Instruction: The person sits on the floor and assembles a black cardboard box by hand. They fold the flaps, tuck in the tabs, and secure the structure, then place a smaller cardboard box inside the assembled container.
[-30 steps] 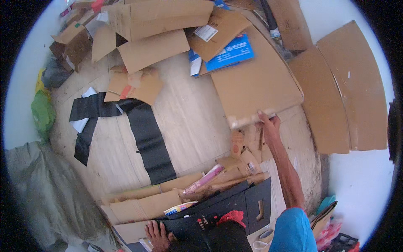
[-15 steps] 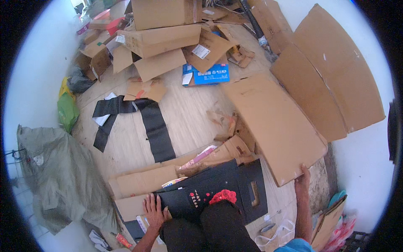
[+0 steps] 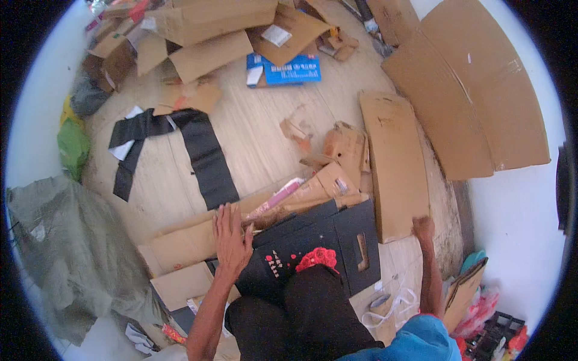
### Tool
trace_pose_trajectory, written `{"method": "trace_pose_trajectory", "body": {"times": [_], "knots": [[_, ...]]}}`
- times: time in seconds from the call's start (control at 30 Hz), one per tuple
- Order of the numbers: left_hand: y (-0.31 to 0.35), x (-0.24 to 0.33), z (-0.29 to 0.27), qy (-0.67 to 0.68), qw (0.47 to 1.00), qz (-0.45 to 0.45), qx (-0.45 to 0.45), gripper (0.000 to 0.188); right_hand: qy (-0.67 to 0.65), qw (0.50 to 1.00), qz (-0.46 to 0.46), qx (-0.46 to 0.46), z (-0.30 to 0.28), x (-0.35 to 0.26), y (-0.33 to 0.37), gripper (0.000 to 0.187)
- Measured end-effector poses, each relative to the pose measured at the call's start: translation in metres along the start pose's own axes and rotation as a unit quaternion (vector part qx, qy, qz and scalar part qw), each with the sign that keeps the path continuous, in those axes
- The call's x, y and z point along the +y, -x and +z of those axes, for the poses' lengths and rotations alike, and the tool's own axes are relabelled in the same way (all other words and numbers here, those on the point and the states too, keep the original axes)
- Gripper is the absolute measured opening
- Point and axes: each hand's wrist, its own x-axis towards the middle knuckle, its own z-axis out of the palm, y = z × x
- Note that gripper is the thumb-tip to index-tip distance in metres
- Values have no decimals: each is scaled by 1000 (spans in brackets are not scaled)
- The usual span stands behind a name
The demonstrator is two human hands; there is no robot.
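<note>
Touching right fingers (image 3: 420,224), seemingly; cardboard panel (image 3: 398,171)

The left forearm (image 3: 208,316) rose from the lower edge, its hand (image 3: 233,243) back-up, fingers long and pointing forward, thumb apart. The right forearm (image 3: 430,286) reached forward well apart, its hand (image 3: 423,227) curled tight with knuckles forward, fingertips hidden.
</note>
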Motion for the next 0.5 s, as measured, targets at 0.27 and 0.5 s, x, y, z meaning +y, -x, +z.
{"method": "trace_pose_trajectory", "body": {"times": [0.27, 0.5], "knots": [[-3, -7, 12, -35, 998, -2, -46, 43, -105, 992, -58, -47, 12, -273, -102, 64], [-12, -5, 22, -4, 999, 14, -45, 37, -218, 965, -88, -117, 61, -303, -174, 88]]}}
